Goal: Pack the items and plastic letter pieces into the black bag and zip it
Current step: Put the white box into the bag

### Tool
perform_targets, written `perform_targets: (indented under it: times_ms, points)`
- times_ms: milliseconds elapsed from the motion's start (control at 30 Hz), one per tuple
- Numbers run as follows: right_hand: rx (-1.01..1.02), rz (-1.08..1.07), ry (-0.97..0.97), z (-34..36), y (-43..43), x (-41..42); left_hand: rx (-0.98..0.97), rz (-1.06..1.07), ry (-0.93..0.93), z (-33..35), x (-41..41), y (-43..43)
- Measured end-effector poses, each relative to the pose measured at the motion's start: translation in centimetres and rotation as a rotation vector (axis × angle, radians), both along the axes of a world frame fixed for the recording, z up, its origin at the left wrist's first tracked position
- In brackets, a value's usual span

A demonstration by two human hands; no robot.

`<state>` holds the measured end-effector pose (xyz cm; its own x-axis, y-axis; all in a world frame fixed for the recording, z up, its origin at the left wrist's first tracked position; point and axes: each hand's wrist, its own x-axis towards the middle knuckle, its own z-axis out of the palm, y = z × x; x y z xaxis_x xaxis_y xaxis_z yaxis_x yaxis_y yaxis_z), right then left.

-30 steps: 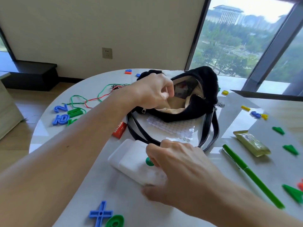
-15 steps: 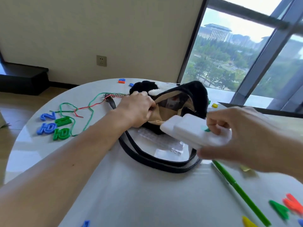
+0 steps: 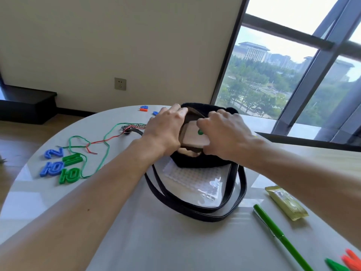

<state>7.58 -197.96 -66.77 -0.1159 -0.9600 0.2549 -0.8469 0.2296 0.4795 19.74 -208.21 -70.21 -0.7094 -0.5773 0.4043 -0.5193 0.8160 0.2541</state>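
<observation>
Black plush makes up the bag (image 3: 203, 160), which sits toward the far side of the tabletop (image 3: 156, 241) with its mouth open and tan lining showing. The left hand (image 3: 166, 130) has its grip curled over the left rim of the mouth, holding it wide. The right hand (image 3: 226, 133) has its grip closed round a pale box (image 3: 192, 137) with a green dot. The box sits in the mouth, partly inside and partly above the rim, and is not yet released.

Judging by this, packing is at an early stage, with this box the item in hand. Whether anything already lies deeper in the bag cannot be told.

Much is left out on the tabletop:
- blue and green letters (image 3: 71, 175) at the left
- a green and red cord (image 3: 105, 140) beside them
- a clear sheet (image 3: 187, 177) lying within the straps (image 3: 195, 211)
- a green pen (image 3: 281, 237) and a yellowish packet (image 3: 286, 202) at the right
- orange and green pieces (image 3: 349, 261) at the near right corner
- a few small ones (image 3: 144, 108) at the far edge

The zip is open, so closing comes last.
</observation>
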Motion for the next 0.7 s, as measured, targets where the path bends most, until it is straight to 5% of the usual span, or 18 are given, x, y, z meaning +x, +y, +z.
perform_targets:
  times_ms: [133, 700]
  points:
    - [-0.012, 0.062, 0.115, -1.8, -3.1, -0.4, -0.049, -0.062, -0.011, 0.9, -0.5, 0.1]
    - [0.185, 0.091, -0.308, -4.6, -4.4, -3.8, 0.011, -0.074, -0.081, -0.2, 0.5, -1.3]
